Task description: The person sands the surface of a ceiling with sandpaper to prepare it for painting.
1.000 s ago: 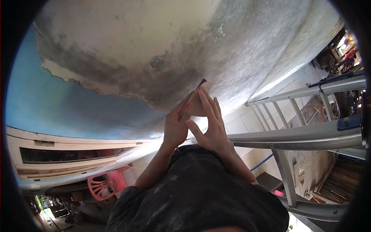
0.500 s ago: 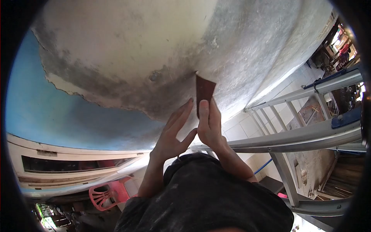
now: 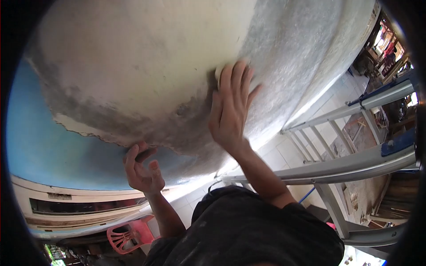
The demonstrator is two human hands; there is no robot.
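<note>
My right hand (image 3: pixel 231 106) lies against the patched wall (image 3: pixel 146 57), fingers stretched upward over a piece of sandpaper (image 3: pixel 218 74). Only a pale edge of the sandpaper shows beside the fingertips; the rest is hidden under the hand. Lower and to the left, my left hand (image 3: pixel 144 170) is open and empty, its fingers loosely curled and the thumb apart. Its fingertips are at the ragged border where the bare grey plaster meets the blue paint (image 3: pixel 88 157).
A metal ladder (image 3: pixel 328 168) stands close on my right, over a tiled floor (image 3: pixel 284 146). Down to the left is a pink plastic chair (image 3: pixel 144 230). A pale frame with a dark slot (image 3: pixel 80 205) runs below the blue paint.
My right hand has turned over and moved up, pressing the sandpaper to the wall where it was held in view before. My left hand has moved left and down, away from it.
</note>
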